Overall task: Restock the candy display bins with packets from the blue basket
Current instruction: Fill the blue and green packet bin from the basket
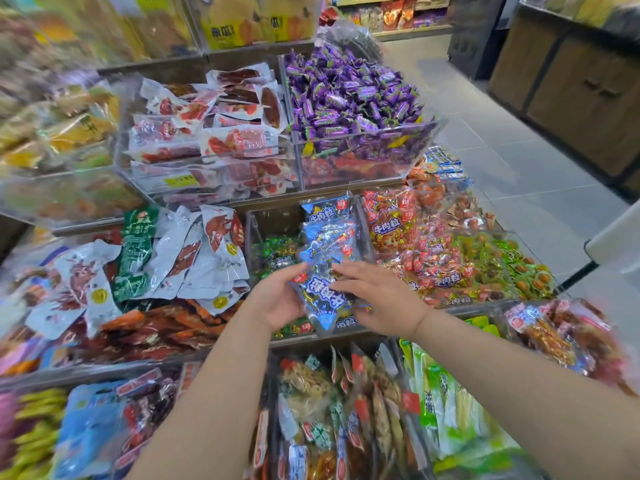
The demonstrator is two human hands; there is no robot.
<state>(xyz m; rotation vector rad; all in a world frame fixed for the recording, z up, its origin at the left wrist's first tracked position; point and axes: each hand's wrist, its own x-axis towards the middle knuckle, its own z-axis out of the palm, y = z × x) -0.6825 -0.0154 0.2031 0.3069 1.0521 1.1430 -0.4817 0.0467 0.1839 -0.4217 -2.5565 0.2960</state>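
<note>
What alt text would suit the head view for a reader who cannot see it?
A person's left grip holds a blue packet over a clear display bin, the right grip resting on the packet. Purple candies and red packets fill the shelves around.

left hand: bare | right hand: bare | forearms: bare

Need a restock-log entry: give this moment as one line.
left hand: grips blue packet | right hand: fingers touch it | bin: blue packets, green packets inside | basket: not in view
</note>
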